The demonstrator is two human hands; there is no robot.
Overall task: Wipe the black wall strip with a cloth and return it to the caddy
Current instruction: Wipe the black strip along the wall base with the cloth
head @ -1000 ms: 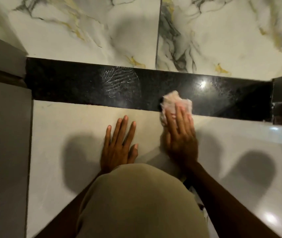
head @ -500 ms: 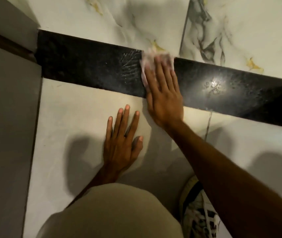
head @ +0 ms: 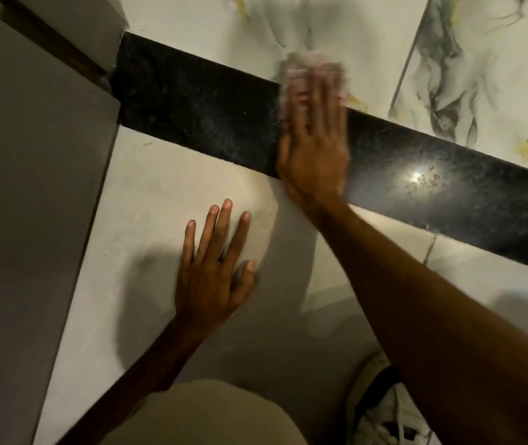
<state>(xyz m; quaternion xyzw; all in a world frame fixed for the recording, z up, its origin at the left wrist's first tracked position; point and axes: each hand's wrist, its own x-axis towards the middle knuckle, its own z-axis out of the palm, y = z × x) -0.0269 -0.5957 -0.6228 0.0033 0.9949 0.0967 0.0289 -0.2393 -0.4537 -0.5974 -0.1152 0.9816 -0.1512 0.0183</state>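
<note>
The black wall strip [head: 198, 114] runs diagonally from upper left to right, speckled and glossy with a light glare on its right part. My right hand [head: 315, 149] lies flat across it, fingers spread, pressing a pale pinkish cloth [head: 301, 70] whose blurred edge shows above my fingertips at the strip's upper border. My left hand [head: 214, 268] rests flat and open on the plain light tile below the strip, holding nothing. No caddy is in view.
Marbled white tiles [head: 480, 59] with grey and yellow veins lie above the strip. A grey panel [head: 31, 187] borders the left side. My beige-clad knee [head: 204, 415] and a white and black shoe [head: 381, 409] sit at the bottom.
My right hand has slid the cloth leftward and up along the strip, from its lower edge to its upper border. My left hand has stayed flat on the tile.
</note>
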